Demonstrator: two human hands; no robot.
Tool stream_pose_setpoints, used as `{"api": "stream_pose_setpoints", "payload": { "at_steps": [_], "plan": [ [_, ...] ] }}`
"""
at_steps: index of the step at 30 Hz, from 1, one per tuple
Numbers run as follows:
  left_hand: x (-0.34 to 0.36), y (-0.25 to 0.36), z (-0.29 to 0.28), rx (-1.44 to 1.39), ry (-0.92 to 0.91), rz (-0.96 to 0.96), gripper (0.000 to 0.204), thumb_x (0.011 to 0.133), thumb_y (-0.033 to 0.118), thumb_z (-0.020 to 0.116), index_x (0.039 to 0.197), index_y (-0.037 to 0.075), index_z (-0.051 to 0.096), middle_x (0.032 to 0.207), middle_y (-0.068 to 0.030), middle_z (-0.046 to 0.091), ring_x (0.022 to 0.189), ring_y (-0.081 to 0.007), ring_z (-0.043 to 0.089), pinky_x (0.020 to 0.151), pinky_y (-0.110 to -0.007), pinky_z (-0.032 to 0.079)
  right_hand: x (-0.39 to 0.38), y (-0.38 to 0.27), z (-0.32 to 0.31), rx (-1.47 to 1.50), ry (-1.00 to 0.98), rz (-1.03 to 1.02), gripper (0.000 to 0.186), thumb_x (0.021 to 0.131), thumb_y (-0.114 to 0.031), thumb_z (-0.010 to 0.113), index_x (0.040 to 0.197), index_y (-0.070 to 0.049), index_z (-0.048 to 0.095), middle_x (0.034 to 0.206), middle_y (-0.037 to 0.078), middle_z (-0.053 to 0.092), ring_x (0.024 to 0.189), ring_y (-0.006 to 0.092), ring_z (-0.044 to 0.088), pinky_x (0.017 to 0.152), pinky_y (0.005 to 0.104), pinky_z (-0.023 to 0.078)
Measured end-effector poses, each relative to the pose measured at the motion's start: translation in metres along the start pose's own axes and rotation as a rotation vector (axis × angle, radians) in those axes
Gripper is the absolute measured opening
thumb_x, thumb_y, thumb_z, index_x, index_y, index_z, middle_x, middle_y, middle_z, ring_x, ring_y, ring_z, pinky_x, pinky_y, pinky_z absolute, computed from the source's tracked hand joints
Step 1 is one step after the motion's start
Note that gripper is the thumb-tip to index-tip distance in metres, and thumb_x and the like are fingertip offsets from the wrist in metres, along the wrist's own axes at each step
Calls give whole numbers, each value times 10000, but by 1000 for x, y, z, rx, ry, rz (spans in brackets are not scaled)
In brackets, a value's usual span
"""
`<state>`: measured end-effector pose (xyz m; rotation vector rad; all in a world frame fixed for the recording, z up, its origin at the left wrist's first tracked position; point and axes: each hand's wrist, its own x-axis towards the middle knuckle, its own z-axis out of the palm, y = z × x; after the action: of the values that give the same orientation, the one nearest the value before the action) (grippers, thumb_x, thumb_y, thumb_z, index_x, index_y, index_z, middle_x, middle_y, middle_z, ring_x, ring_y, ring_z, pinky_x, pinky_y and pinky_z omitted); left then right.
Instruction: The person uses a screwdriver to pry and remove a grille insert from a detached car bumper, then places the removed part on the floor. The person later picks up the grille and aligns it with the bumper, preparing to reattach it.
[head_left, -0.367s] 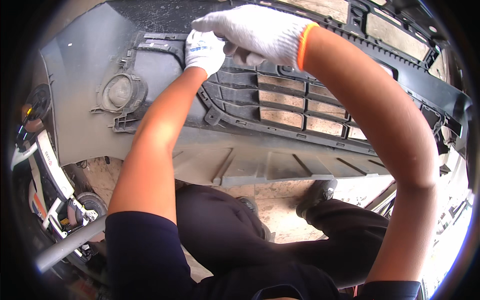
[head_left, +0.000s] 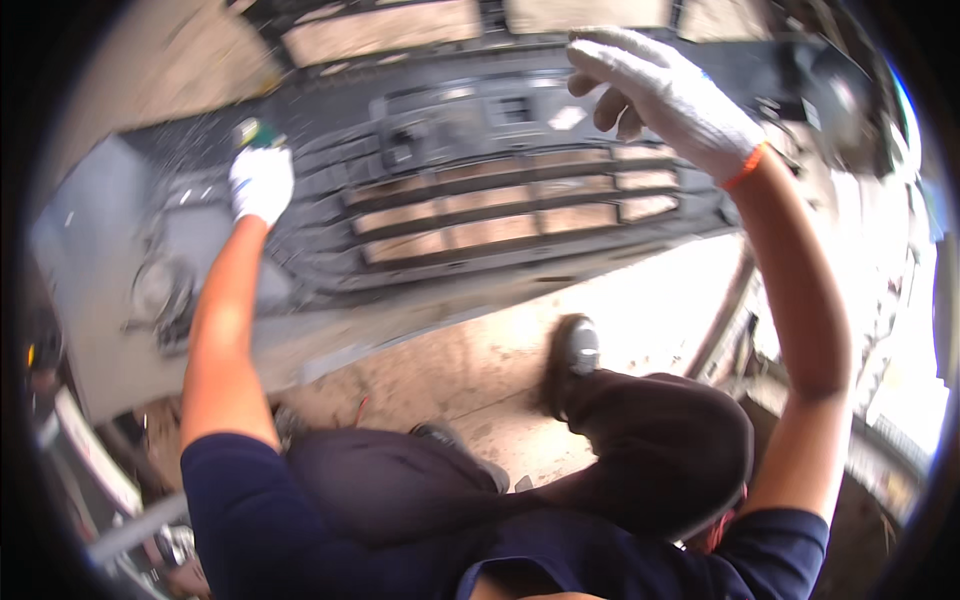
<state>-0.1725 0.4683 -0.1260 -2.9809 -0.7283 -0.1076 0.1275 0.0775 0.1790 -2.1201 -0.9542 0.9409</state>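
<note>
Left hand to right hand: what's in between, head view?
The head view shows a stretch of the dark plastic panel between left hand and right hand, plus a small pale patch, too blurred to identify.

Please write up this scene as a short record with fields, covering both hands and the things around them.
Left hand: white-gloved, over the upper left of the bumper cover
At its fingertips: green object, too blurred to identify or to tell whether gripped
Right hand: white-gloved, orange-cuffed, fingers bent and apart, seemingly empty
Middle of the bumper cover: grille with rectangular openings
Left of the grille: round housing
Below the bumper cover: dark shoe on the floor
Picture quality: motion-blurred
</note>
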Motion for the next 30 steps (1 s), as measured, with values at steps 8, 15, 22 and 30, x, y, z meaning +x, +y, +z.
{"api": "stream_pose_setpoints", "payload": {
  "at_steps": [8, 15, 22, 30],
  "plan": [
    [19, -48, -107, -380, -277, -236, 327, 1065, 282, 586, 1230, 15, 676, 1220, -189, 718, 1151, -360, 683, 1011, -427, 516, -136, 251, -164, 123, 452, 971, 478, 1016, -445, 658, 773, -115, 413, 610, -41, 291, 474, 92, 294, 431, 338, 236],
    [-91, 102, -316, -751, -559, 65, 316, 1044, 290, 618, 1165, 6, 688, 1094, -171, 736, 1041, -312, 716, 946, -403, 548, -107, 357, -150, 305, 91, 1134, 1056, 869, -675, 740, 1591, -8, 356, 1496, 273, 497, 1278, 418, 546, 1066, 567, 461],
    [-166, 219, -303, -208, -684, 287, 671, 1030, 548, 548, 1504, 75, 499, 1281, -189, 648, 1134, -337, 638, 974, -461, 499, -75, 411, -125, 477, -89, 1282, 992, 856, -799, 665, 1544, -114, 460, 1455, 162, 565, 1343, 410, 465, 1187, 684, 300],
    [-184, 217, -259, -100, -556, 426, 200, 1027, 277, 540, 1122, 123, 626, 905, -94, 674, 830, -288, 685, 721, -447, 511, -112, 376, -169, 826, 151, 910, 255, 941, -432, 803, 928, -227, 651, 777, -77, 609, 725, 136, 595, 626, 325, 486]
  ]
}}
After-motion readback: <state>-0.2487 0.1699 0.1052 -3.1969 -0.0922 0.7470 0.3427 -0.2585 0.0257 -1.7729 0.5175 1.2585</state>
